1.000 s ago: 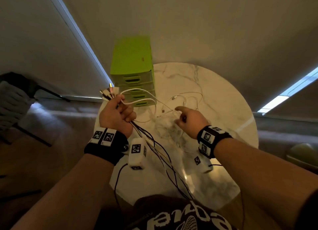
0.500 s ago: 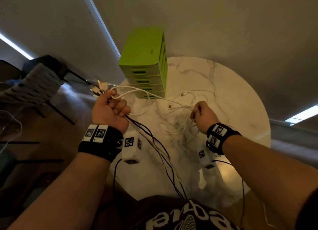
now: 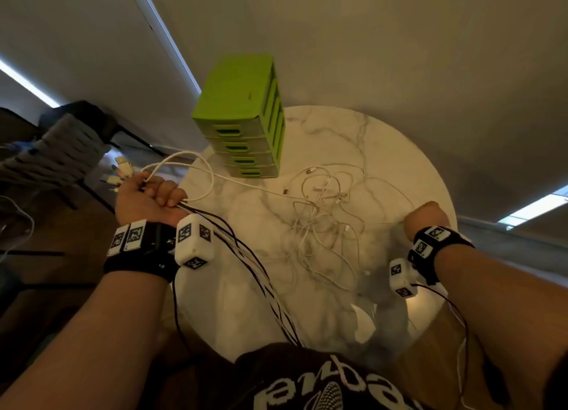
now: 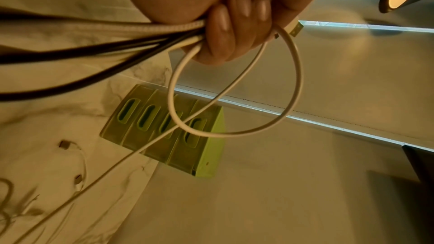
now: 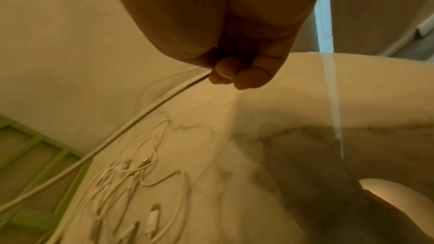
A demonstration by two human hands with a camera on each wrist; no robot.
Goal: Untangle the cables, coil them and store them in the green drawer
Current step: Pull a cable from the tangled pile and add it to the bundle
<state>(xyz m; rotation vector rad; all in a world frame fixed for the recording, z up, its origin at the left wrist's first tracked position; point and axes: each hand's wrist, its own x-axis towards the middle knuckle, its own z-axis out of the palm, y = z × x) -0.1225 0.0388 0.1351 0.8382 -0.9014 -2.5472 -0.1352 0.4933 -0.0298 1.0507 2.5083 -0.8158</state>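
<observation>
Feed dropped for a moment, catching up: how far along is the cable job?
Early. Done: the left hand grips a bundle of cables by their plug ends. In hand: the right hand pinches one white cable, drawn taut. Left: the white tangle lies on the marble table; nothing coiled; the green drawer unit is closed.

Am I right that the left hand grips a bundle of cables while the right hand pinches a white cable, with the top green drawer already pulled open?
Not quite: the green drawer unit has all its drawers closed, as the head view shows. The left hand does grip the cable bundle, and the right hand pinches a white cable.
</observation>
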